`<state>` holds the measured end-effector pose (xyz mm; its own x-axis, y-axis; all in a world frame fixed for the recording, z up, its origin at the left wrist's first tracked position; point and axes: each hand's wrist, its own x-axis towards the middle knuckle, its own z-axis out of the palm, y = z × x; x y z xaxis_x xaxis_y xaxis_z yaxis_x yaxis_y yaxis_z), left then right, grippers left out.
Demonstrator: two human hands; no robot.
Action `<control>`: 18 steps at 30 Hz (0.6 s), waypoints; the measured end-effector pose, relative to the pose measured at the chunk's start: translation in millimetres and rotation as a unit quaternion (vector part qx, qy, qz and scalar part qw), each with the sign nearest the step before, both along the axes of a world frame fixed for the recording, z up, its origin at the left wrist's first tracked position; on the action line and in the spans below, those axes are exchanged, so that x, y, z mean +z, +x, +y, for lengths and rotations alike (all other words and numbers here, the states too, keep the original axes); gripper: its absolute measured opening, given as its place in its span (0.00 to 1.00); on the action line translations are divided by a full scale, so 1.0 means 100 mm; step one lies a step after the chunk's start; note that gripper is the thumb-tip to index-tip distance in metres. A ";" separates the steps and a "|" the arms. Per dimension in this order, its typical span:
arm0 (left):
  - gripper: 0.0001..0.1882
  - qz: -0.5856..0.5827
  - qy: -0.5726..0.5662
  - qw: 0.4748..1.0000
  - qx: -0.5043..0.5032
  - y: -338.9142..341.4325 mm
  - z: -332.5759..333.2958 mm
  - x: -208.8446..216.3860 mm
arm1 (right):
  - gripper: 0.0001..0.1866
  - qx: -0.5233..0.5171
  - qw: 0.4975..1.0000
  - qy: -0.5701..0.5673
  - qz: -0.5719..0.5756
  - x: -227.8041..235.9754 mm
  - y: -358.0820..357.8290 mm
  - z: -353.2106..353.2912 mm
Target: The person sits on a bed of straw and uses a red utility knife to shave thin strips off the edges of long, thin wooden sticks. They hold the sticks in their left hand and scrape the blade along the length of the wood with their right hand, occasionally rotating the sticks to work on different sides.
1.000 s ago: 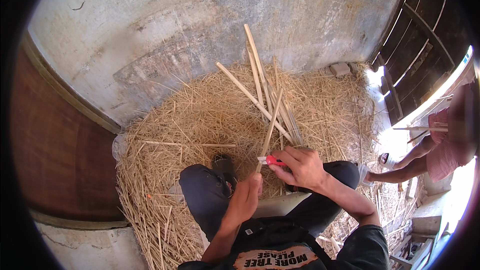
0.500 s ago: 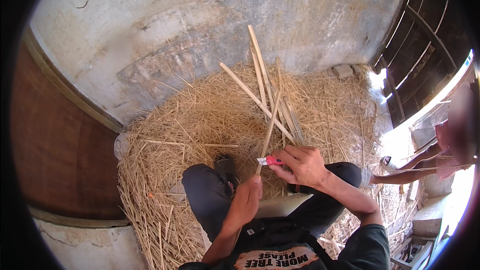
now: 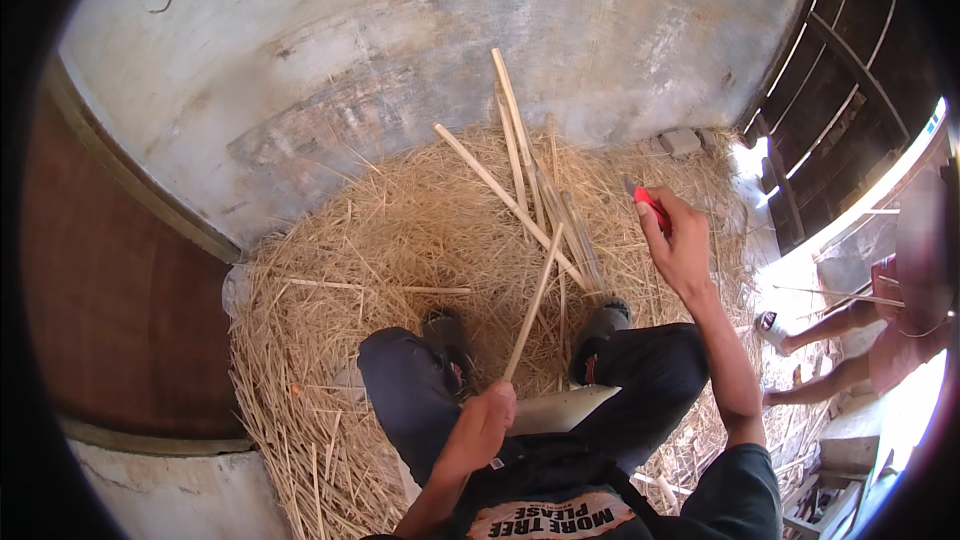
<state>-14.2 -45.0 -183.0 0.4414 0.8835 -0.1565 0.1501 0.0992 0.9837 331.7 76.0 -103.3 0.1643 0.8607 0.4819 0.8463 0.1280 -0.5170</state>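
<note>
My left hand (image 3: 480,428) is closed round the near end of a thin pale wooden strip (image 3: 534,306), perhaps split bamboo, which slants up and away in front of my lap. Out to the right, my right hand (image 3: 682,248) grips a red utility knife (image 3: 652,208); its blade points up and left, well apart from the strip. Beyond the strip, several longer strips (image 3: 515,205) lie crossed on the shavings, some leaning toward the wall. A pale board (image 3: 562,410) lies across my lap between my legs.
Straw-like shavings (image 3: 400,215) cover the floor around my feet. A stained wall (image 3: 400,60) stands ahead, a brown door panel (image 3: 130,270) at the left. On the right, another person's legs (image 3: 835,325) show near dark wooden planks (image 3: 850,70). Small blocks (image 3: 680,143) lie by the wall.
My right hand has swung the knife off the strip, away and to the right. The left hand still holds the strip. The other person's legs at the right have shifted.
</note>
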 end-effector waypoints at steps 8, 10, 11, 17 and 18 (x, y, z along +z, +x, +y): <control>0.26 0.015 0.024 1.000 0.007 0.14 0.29 -0.07 | 0.10 0.216 0.976 0.019 -0.024 -0.26 -0.70 -0.50; 0.26 0.018 0.024 0.999 0.010 0.20 0.31 -0.01 | 0.10 0.231 0.971 0.018 -0.065 -0.29 -0.78 -0.58; 0.26 0.021 0.024 0.999 0.014 0.22 0.32 0.03 | 0.10 0.231 0.969 0.024 -0.080 -0.33 -0.81 -0.59; 0.26 0.053 0.067 0.996 0.038 0.27 0.32 0.09 | 0.14 0.249 0.964 0.021 -0.087 -0.45 -0.93 -0.66; 0.23 0.063 0.069 0.995 0.038 0.27 0.33 0.10 | 0.14 0.247 0.964 0.028 -0.093 -0.46 -0.93 -0.65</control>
